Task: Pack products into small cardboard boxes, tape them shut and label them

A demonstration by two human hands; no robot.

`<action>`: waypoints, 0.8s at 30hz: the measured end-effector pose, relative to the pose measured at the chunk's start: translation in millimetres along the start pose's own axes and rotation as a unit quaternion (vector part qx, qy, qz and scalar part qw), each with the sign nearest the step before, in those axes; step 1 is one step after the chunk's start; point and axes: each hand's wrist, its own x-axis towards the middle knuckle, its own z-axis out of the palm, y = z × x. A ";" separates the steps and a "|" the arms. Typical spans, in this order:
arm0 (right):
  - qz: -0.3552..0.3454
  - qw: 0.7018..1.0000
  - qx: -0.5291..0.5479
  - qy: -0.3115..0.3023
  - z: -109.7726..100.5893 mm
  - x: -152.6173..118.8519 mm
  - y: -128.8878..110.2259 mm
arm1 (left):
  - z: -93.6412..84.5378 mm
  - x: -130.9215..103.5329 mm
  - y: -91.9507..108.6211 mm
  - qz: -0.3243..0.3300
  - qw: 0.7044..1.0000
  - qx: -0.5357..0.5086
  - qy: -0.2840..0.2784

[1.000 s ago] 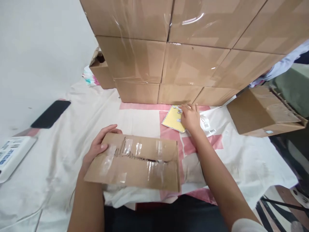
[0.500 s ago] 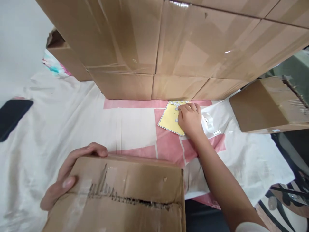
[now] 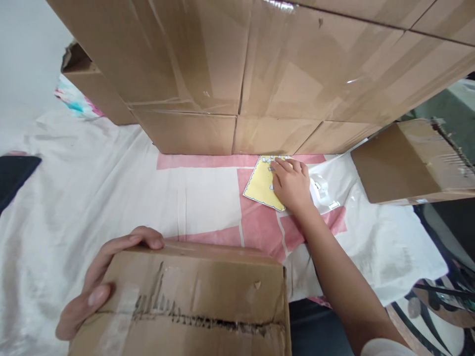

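Note:
My left hand (image 3: pixel 107 277) grips the left end of a worn cardboard box (image 3: pixel 193 301) at the bottom of the view, thumb on its near face and fingers over the far edge. Farther off, my right hand (image 3: pixel 291 183) rests on a yellow card (image 3: pixel 260 185) with a scalloped border. Several small white pieces (image 3: pixel 270 169) lie on the card near my fingertips. The fingers of that hand are bent close together, and whether they pinch a piece is hidden. Right of the hand lies a clear plastic wrapper (image 3: pixel 322 190) with white parts.
Stacked taped cardboard boxes (image 3: pixel 200 133) form a wall behind the card. An open box (image 3: pixel 397 163) lies at the right, another box (image 3: pixel 100 94) behind the stack's left side. A dark flat object (image 3: pixel 17 175) sits far left on the white and pink cloth (image 3: pixel 208 198).
The held box and my left hand sit slightly lower in view. The fingers of my right hand have shifted slightly over the card. The dark object has moved left in view.

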 end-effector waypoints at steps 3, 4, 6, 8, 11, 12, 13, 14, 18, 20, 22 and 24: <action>-0.014 1.000 -0.002 -0.012 0.5 -0.2 1.0 | -14.9 6.5 -9.5 0.023 0.999 0.009 -0.036; -0.012 1.000 0.000 -0.013 0.6 0.0 1.4 | -19.5 8.1 -13.0 0.026 0.999 0.008 -0.042; -0.003 1.000 0.002 -0.013 0.5 0.7 1.9 | -27.7 10.3 -19.3 0.026 0.998 0.005 -0.048; 0.001 1.000 0.002 -0.014 0.0 1.4 2.2 | -34.7 11.9 -23.9 0.027 0.998 0.002 -0.059; -0.005 1.000 -0.002 -0.013 -0.8 1.8 2.3 | -42.2 13.8 -27.1 0.017 0.996 0.007 -0.083; -0.008 1.000 -0.005 -0.012 -0.9 1.8 2.2 | -43.4 14.2 -27.3 0.019 0.996 0.009 -0.088; -0.010 1.000 -0.010 -0.012 -0.9 1.8 2.1 | -44.0 14.3 -27.0 0.019 0.995 0.012 -0.092; -0.011 1.000 -0.016 -0.014 -0.8 1.8 1.9 | -43.9 14.2 -26.5 0.018 0.995 0.015 -0.092; -0.007 0.999 -0.030 -0.021 -1.3 2.0 0.5 | -43.3 12.9 -22.9 0.003 0.996 0.023 -0.083; -0.002 1.000 -0.025 -0.019 -2.2 2.1 -0.4 | -45.1 13.3 -21.5 0.007 0.995 0.029 -0.099; 0.001 1.000 -0.012 -0.008 -3.3 2.0 -1.0 | -47.4 14.3 -20.5 0.008 0.994 0.033 -0.106; 0.007 1.000 0.009 0.012 -4.2 1.6 -0.9 | -48.8 15.0 -19.7 0.002 0.994 0.032 -0.108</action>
